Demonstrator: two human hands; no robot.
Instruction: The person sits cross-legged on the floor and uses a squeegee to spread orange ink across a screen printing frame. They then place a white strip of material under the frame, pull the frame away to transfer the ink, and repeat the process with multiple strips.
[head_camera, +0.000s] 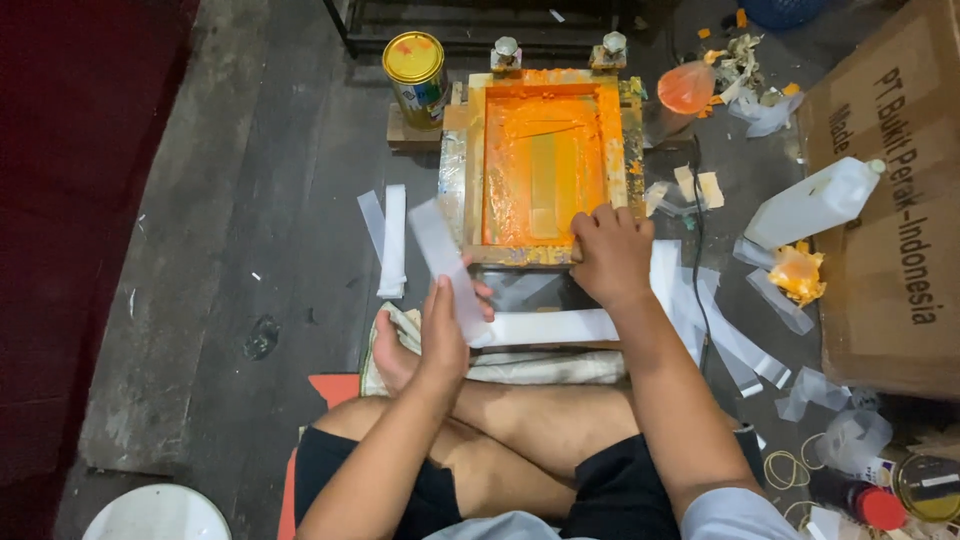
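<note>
A wooden printing screen frame (475, 150) coated with orange ink lies on the dark floor in front of my crossed legs. My right hand (612, 255) grips the frame's near edge, fingers curled over the wood. My left hand (445, 335) holds a clear plastic strip (438, 255) tilted up to the left of the frame. A long white strip (550, 327) lies flat beneath the frame's near edge, between my hands.
A yellow-lidded tin (417, 75) stands left of the frame. More clear strips (390, 235) lie on the left. A white plastic bottle (815, 200) and a cardboard box (900, 200) sit at right. A folded cloth (540, 368) rests by my legs.
</note>
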